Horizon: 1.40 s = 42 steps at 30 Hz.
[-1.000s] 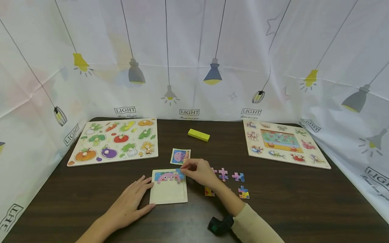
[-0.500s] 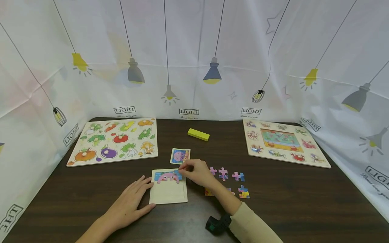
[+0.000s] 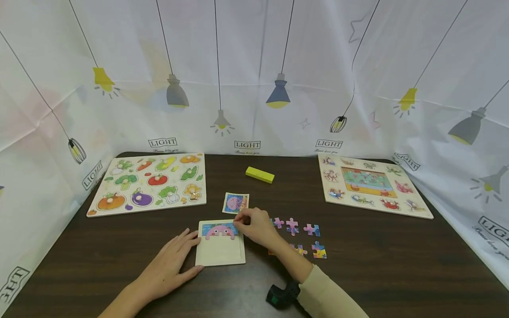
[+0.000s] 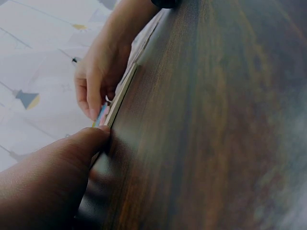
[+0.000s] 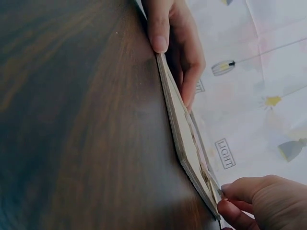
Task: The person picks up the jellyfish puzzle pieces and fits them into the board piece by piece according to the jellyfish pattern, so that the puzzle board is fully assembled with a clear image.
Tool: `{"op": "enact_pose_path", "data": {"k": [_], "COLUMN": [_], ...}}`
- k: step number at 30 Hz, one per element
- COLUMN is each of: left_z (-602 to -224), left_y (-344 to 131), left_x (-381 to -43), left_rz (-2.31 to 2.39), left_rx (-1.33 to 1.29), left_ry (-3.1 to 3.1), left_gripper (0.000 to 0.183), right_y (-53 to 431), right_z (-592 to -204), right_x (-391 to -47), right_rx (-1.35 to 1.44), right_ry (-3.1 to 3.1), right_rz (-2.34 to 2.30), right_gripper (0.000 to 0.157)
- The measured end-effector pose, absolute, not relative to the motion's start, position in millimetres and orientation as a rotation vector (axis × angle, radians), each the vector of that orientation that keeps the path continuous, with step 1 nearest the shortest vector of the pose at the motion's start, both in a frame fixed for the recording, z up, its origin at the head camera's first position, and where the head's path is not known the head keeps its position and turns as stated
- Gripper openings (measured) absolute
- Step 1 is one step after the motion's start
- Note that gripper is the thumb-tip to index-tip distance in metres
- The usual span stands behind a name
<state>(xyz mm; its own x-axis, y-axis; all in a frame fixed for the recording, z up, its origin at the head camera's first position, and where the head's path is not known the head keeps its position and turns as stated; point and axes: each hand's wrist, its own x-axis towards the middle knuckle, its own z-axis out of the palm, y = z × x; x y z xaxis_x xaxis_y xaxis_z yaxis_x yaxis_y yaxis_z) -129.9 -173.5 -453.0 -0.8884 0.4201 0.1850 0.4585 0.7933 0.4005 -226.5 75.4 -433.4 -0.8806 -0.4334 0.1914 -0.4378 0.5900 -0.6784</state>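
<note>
1. Against a second ago, we see the corner piece [image 3: 231, 228] lying straighter at the top right of the puzzle tray [image 3: 220, 255], in line with the pink-faced pieces [image 3: 219, 230] beside it; the right hand [image 3: 260, 227] has shifted slightly leftward.
2. We take this to mean the top row is nearly seated, though the fingers cover part of the corner piece and we cannot tell whether it lies fully flat.
3. The right hand's fingers pinch that piece. The left hand [image 3: 171, 260] rests against the tray's left edge, its fingers relaxed and gripping nothing, thumb at the lower corner.
4. Below the row, we see the tray's pale base down to its near rim.
5. The picture card [image 3: 232, 203] lies just beyond the tray's far edge, leaving us little room there.
6. To the right, a strip of worktop [image 3: 222, 291] separates tray from loose pieces [image 3: 292, 225]; the right forearm crosses it, hiding some pieces.
7. We find broader room on the tray's near side; the yellow block [image 3: 260, 175] sits well apart.
</note>
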Motion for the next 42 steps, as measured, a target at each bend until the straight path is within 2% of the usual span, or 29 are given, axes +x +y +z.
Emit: {"op": "enact_pose_path", "data": {"k": [15,42], "left_z": [-452.2,-452.4], "left_y": [-173.4,-173.5], "left_x": [-129.7,-129.7], "left_rz": [-0.680,-0.674], "left_rx": [-0.703,-0.712], "left_ry": [-2.892,-2.889], "left_gripper": [0.065,0.065], "right_y": [71.7,63.9], "right_z": [-434.8,-436.4], "right_x": [-226.3,-228.2], "right_rx": [0.804,0.684], "right_ry": [-2.772,-2.840], "right_rz": [1.122,0.958], "right_gripper": [0.005,0.015]}}
